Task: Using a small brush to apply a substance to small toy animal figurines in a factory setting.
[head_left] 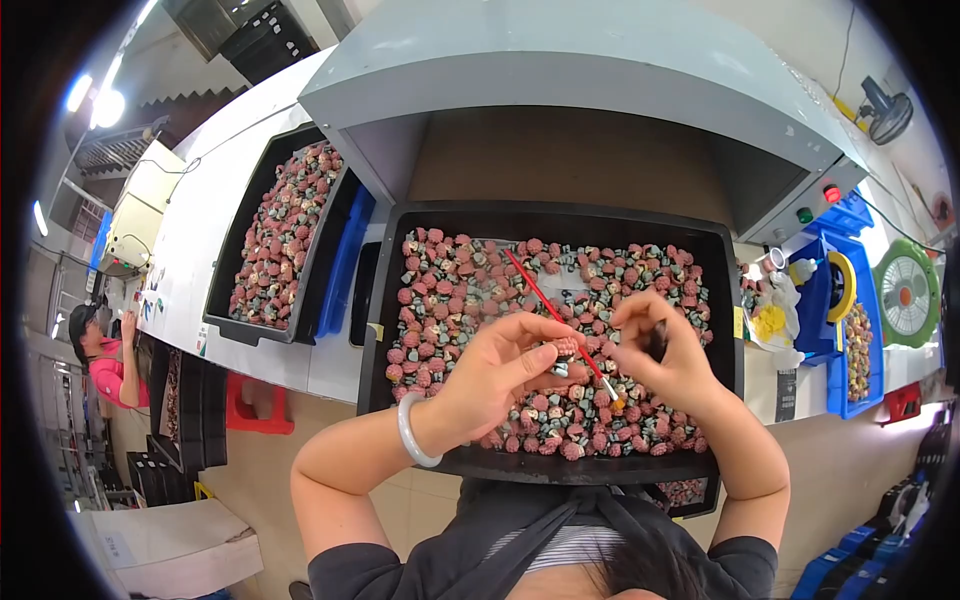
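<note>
My left hand (510, 360), with a pale bangle (412, 430) on its wrist, pinches a small figurine (566, 347) with bumpy pink hair. A thin red paintbrush (537, 288) slants across its fingertips, the yellowish tip pointing down toward my body. It seems to rest among the left fingers, though the exact grip is hidden. Just to the right, my right hand (665, 350) hovers with curved fingers, its thumb and index fingertips apart and close to the brush. Both hands are above a big black tray (560, 215) filled with similar pink-haired figurines (440, 290).
A grey metal hood (580, 80) stands behind the tray. Another black tray (225, 290) of figurines sits left, beside a blue bin (345, 260). At right are a blue tray (835, 385), a yellow tape roll (843, 290) and a green fan (905, 295). A person in pink (110, 365) sits far left.
</note>
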{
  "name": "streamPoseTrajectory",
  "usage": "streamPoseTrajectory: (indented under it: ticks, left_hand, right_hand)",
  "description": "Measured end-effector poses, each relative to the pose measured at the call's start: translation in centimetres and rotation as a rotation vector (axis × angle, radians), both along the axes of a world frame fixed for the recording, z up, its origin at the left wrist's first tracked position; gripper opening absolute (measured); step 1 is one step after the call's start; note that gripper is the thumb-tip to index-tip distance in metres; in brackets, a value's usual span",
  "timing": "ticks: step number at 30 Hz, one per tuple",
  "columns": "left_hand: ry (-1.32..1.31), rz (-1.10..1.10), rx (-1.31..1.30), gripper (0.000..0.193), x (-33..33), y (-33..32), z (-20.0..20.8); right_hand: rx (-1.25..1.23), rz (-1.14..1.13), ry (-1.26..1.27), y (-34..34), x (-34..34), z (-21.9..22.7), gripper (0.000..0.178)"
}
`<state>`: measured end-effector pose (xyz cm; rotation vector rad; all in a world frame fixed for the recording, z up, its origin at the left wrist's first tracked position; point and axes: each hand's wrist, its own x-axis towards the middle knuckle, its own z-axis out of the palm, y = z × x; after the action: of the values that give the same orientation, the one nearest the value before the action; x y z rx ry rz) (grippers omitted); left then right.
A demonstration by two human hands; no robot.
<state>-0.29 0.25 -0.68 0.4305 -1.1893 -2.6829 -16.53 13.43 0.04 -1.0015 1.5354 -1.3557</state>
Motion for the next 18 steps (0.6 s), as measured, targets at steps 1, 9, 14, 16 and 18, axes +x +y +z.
streamPoseTrajectory:
  ticks: [1, 9, 14, 16, 18]
  left_hand:
    - [0.006, -0.003, -0.086, 0.024, 0.0, 0.02, 0.07]
    - [0.073, -0.039, -0.277, 0.04, 0.5, 0.33, 0.22]
    - [0.171, -0.026, -0.474, 0.04, 0.93, 0.32, 0.16]
    - [0.2, -0.004, -0.474, 0.04, 0.84, 0.61, 0.27]
    - [0.195, 0.0, -0.539, 0.041, 0.7, 0.55, 0.17]
  right_hand:
    - [-0.041, -0.022, 0.016, 0.03, -0.14, -0.13, 0.024]
    - [-0.043, 0.034, 0.031, 0.25, -0.52, -0.36, 0.024]
    - [-0.011, 0.038, 0.084, -0.07, -0.18, -0.31, 0.022]
    - [-0.008, 0.05, 0.18, 0.14, -0.2, -0.31, 0.013]
    - [-0.017, 0.037, 0.172, 0.12, -0.32, -0.65, 0.014]
